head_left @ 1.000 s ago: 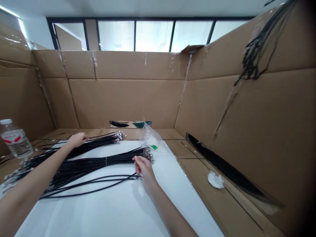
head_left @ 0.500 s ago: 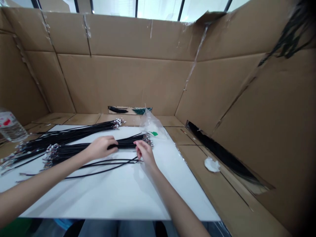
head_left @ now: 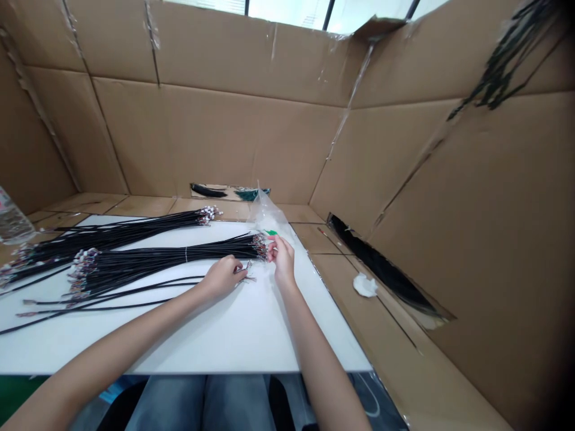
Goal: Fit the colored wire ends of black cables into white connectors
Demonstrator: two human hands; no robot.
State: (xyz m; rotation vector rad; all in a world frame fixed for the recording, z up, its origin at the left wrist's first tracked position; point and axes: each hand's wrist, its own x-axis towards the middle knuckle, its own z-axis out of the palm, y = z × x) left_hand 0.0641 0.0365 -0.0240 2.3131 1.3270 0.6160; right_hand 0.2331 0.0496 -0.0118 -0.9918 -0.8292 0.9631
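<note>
My left hand point(head_left: 223, 276) is closed in a pinch on the near ends of a few loose black cables point(head_left: 135, 293) lying on the white board point(head_left: 242, 335). Just right of it, my right hand point(head_left: 283, 257) has its fingertips at the connector end of a tied bundle of black cables point(head_left: 179, 260), fingers curled together; what they hold is too small to make out. A second, larger bundle point(head_left: 126, 234) lies farther back on the left.
Cardboard walls point(head_left: 215, 137) enclose the work area. A clear plastic bag point(head_left: 266, 212) lies behind my right hand. A crumpled white wad point(head_left: 365, 285) and a long black strip point(head_left: 381, 266) lie on the cardboard at right. A water bottle point(head_left: 11, 218) stands at far left.
My left hand moved from the far bundle across to the loose cables' ends. My right hand shifted up to the tied bundle's connector end. The view tilted downward.
</note>
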